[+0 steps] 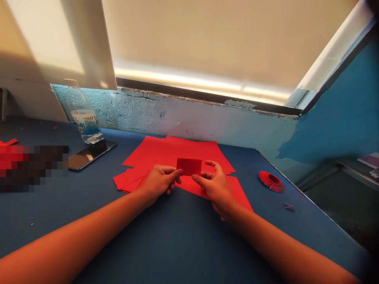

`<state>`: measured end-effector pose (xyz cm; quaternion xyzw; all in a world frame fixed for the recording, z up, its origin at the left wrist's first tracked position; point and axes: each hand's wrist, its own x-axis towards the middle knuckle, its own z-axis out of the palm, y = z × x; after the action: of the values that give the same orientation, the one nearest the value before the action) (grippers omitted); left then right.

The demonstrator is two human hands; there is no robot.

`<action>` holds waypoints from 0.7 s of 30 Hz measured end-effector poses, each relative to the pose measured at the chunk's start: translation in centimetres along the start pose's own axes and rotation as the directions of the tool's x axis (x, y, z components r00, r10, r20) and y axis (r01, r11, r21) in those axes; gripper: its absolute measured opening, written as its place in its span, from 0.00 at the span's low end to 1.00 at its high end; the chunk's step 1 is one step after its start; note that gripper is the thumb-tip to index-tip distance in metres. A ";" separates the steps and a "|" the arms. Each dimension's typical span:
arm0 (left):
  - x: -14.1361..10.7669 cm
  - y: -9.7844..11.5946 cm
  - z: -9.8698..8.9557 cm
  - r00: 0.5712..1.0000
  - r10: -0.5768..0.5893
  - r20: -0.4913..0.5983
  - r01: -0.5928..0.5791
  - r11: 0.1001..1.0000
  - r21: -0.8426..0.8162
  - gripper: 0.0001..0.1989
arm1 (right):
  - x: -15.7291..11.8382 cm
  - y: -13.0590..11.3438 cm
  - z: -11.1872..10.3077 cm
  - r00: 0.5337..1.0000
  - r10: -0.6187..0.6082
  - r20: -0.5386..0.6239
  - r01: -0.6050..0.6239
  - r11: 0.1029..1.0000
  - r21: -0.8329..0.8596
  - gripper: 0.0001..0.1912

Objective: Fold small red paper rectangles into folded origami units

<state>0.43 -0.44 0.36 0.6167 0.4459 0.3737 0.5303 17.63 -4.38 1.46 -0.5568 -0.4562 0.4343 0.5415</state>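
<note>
In the head view, the left hand (160, 184) pinches a small red paper rectangle (189, 166) at its lower left corner, thumb in front and fingers behind. The right hand (218, 192) has thumb and fingers closed on the lower right corner, its index finger raised clear. The rectangle is held up over the large red paper sheets (177, 152), which lie overlapping on the blue tabletop (177, 244) near the wall (139, 114).

Beside the left hand is a fanned pile of smaller red paper pieces (127, 181). To the right, well apart from the hands, lies a red pleated paper ring (264, 180), with a few small folded scraps (289, 207) near it. A labelled plastic water bottle (85, 123) stands at the left, a smartphone (91, 156) lying just beside it; the far left is pixelated.

As for progress, the ring looks largely assembled — whether it is complete cannot be told. The rectangle seems already cut to size, yet it shows no visible crease, so its folding appears undone. The fanned pieces look flat too, and the large sheets seem unfolded — much paper apparently remains unworked.
</note>
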 end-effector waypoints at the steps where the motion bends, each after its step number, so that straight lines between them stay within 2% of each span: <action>1: 0.0 0.0 0.0 1.000 -0.014 -0.015 0.014 1.000 -0.019 0.20 | 0.1 0.1 -0.1 1.000 0.004 -0.029 -0.004 1.000 0.004 0.32; 3: 0.1 -0.1 0.0 0.999 -0.033 -0.032 0.031 0.999 -0.045 0.20 | 0.4 0.4 -0.2 0.999 0.005 -0.054 -0.003 0.999 0.040 0.32; 7: 0.2 -0.2 -0.2 0.999 -0.036 -0.036 0.033 0.996 -0.077 0.20 | 0.7 0.7 -0.5 0.999 -0.021 -0.032 0.025 0.989 0.143 0.28; 11: 0.5 -0.5 -0.4 0.998 -0.046 -0.052 0.039 0.991 -0.132 0.21 | 0.9 0.6 -0.7 0.994 -0.033 -0.108 0.057 0.971 0.230 0.23; 13: 0.5 -0.4 -0.5 0.999 -0.028 -0.030 0.024 0.994 -0.105 0.22 | 0.9 0.5 -0.6 0.996 -0.045 -0.074 0.062 0.967 0.245 0.23; 15: 0.3 -0.1 -0.4 1.000 -0.004 0.015 0.005 1.000 -0.022 0.21 | 0.7 0.4 -0.4 0.997 -0.078 0.018 0.073 0.977 0.199 0.26; 18: 0.1 0.3 -0.3 0.998 0.001 0.058 -0.004 0.998 0.058 0.21 | 0.2 0.4 -0.2 0.979 -0.129 0.158 0.124 0.992 0.038 0.32; 20: 0.1 0.3 -0.2 0.999 -0.011 0.047 0.009 1.000 0.027 0.21 | 0.0 0.6 -0.2 0.961 -0.235 0.148 0.252 0.963 -0.101 0.34; 21: 0.1 0.2 -0.3 0.999 -0.017 0.039 0.018 1.000 -0.003 0.20 | -0.1 0.7 -0.3 0.936 -0.328 0.127 0.347 0.919 -0.185 0.35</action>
<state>0.24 -0.22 0.56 0.6191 0.4403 0.3577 0.5430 17.90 -4.51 0.76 -0.5016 -0.6124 0.3107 0.5262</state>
